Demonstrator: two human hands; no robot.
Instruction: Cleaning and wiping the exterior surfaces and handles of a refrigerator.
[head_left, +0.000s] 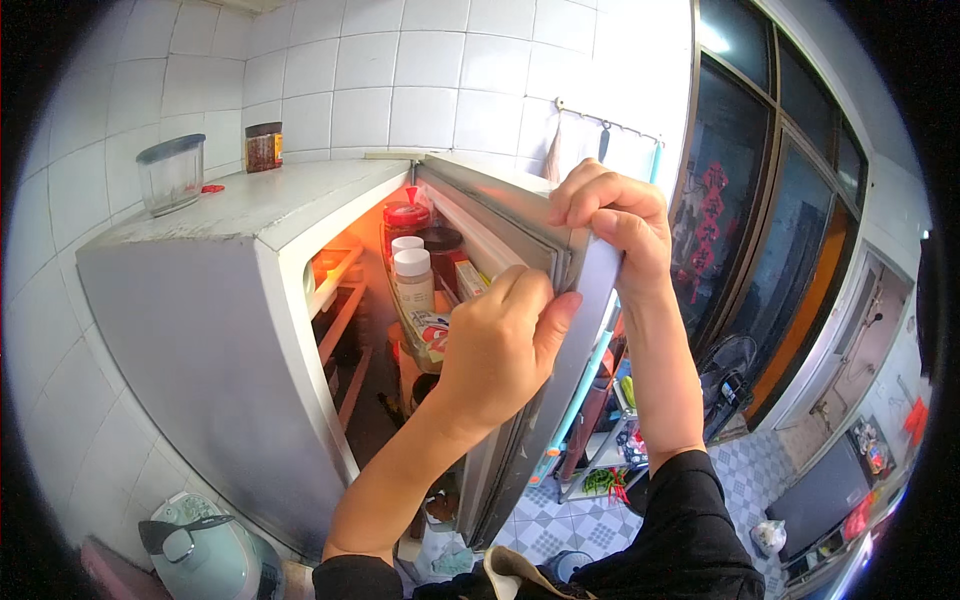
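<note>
The refrigerator door (517, 202) stands ajar beside the grey refrigerator cabinet (202, 337). My right hand (615, 217) grips the top outer corner of the door, its fingers curled over the edge. Lower down, my left hand (502, 337) is closed at the inner edge of the door, by the rubber gasket; its fingertips are hidden. Behind it the door shelf holds white-capped bottles (414, 281), a red-lidded jar (406, 219), a dark-lidded jar (441, 247) and small boxes. Orange light falls on the shelves (341, 281) inside.
On the refrigerator's top stand a lidded clear container (172, 176) and a jar of dark red contents (263, 147). A pale green appliance (202, 540) sits low at left. Right of the door are a storage rack (600, 457), a black fan (727, 382) and glass-paned doors (720, 202).
</note>
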